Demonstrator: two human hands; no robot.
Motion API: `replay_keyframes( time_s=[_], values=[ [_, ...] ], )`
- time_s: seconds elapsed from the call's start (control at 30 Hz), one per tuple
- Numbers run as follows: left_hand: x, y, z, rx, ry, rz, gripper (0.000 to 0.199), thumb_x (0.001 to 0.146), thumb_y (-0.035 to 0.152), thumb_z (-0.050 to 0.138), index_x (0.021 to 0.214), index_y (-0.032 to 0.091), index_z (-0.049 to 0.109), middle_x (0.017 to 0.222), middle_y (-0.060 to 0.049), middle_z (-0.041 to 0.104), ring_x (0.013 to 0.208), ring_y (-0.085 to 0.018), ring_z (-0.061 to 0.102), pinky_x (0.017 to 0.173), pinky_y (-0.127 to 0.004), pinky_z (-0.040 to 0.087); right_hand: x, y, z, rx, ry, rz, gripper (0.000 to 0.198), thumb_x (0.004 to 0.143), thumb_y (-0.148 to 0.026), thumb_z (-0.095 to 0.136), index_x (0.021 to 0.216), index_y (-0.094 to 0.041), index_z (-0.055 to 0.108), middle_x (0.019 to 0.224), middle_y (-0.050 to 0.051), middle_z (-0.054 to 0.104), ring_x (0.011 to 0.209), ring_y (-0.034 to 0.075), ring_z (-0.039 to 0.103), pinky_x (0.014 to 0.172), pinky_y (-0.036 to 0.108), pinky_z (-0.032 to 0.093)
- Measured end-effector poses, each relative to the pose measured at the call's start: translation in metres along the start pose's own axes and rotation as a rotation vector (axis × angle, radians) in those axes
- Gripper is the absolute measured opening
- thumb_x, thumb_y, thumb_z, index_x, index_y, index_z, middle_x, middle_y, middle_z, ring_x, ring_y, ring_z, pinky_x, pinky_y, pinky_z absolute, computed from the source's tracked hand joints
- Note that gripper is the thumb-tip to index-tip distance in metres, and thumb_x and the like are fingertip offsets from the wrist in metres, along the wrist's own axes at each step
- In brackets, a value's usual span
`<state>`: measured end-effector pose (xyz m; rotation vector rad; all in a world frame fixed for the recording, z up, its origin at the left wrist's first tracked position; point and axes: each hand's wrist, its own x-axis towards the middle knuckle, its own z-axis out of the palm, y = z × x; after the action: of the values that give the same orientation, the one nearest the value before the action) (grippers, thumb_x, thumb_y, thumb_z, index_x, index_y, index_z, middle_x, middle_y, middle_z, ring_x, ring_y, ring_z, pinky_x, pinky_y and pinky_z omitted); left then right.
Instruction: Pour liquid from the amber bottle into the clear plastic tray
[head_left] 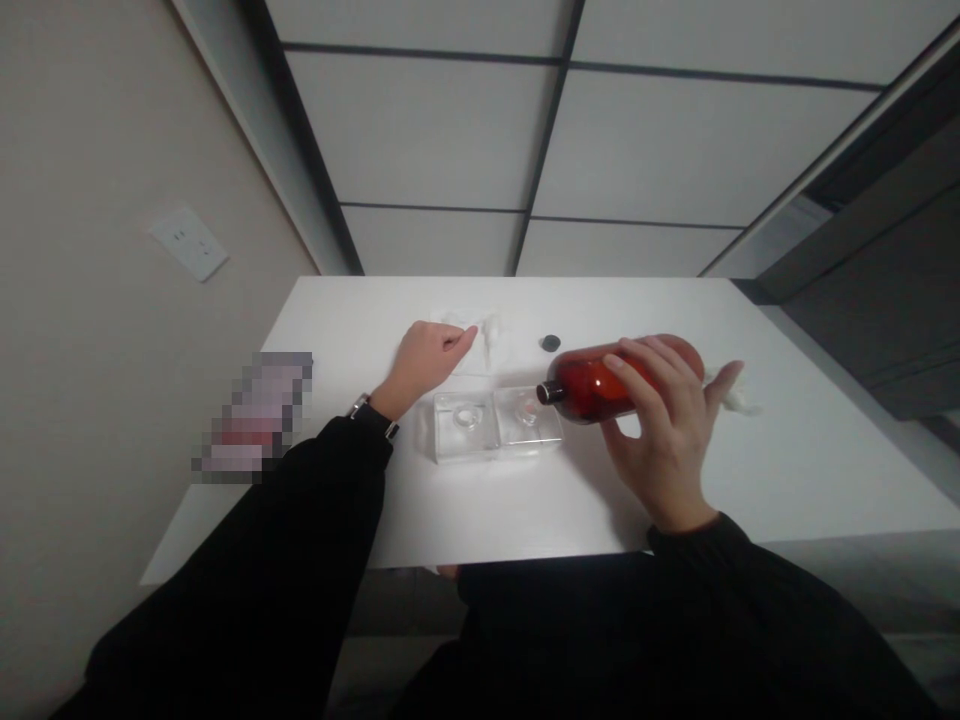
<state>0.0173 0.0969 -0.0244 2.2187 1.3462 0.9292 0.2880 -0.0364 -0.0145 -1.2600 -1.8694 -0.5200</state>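
My right hand (664, 430) is wrapped round a large reddish-amber bottle (592, 385), tilted almost flat. Its dark neck points left, just over the right half of a clear two-part box (469, 440). Each half of the box has a round ring on top. Any liquid at the bottle's mouth is too small to see. My left hand (429, 358) is closed in a fist behind and left of the box, with nothing showing in it. Beside that fist lies a clear, crinkled packet (480, 345). A small dark round cap (550, 343) lies behind the bottle's neck.
All this stands on a white table (480, 520), its near edge close to my body. A blurred-out pinkish object (259, 420) is at the left edge. Something white and crumpled (739, 400) lies behind my right hand. White panels (435, 130) rise behind the table.
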Motion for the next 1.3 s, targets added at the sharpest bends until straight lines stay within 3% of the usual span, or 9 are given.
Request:
replay_keyframes(
  time_s=[0.37, 0.57, 1.3],
  values=[
    [-0.0009, 0.0056, -0.0012, -0.015, -0.005, 0.008, 0.053, 0.100, 0.044, 0.046, 0.059, 0.023, 0.019, 0.057, 0.004, 0.020, 0.055, -0.012, 0.021, 0.061, -0.034, 0.014, -0.0014, 0.0019, 0.0005, -0.017, -0.018, -0.020, 0.088, 0.091, -0.003, 0.064, 0.161, -0.050, 0.037, 0.148, 0.004, 0.066, 0.141, 0.036, 0.061, 0.126, 0.084, 0.009],
    [-0.0009, 0.0047, -0.0009, -0.013, -0.005, 0.015, 0.055, 0.100, 0.042, 0.047, 0.058, 0.024, 0.018, 0.058, 0.004, 0.020, 0.056, -0.012, 0.021, 0.062, -0.033, 0.013, -0.0021, 0.0034, -0.0002, -0.017, -0.034, -0.020, 0.080, 0.090, -0.004, 0.061, 0.155, -0.048, 0.045, 0.150, 0.002, 0.065, 0.142, 0.035, 0.060, 0.128, 0.082, 0.004],
    [-0.0002, -0.0002, 0.0014, -0.001, -0.001, 0.027, 0.053, 0.100, 0.045, 0.047, 0.061, 0.023, 0.020, 0.057, 0.004, 0.021, 0.055, -0.012, 0.022, 0.061, -0.034, 0.015, -0.0010, 0.0019, 0.0033, -0.081, 0.043, -0.063, 0.066, 0.092, -0.003, 0.063, 0.148, -0.038, 0.056, 0.143, 0.005, 0.071, 0.138, 0.030, 0.064, 0.131, 0.073, 0.012]
  ],
)
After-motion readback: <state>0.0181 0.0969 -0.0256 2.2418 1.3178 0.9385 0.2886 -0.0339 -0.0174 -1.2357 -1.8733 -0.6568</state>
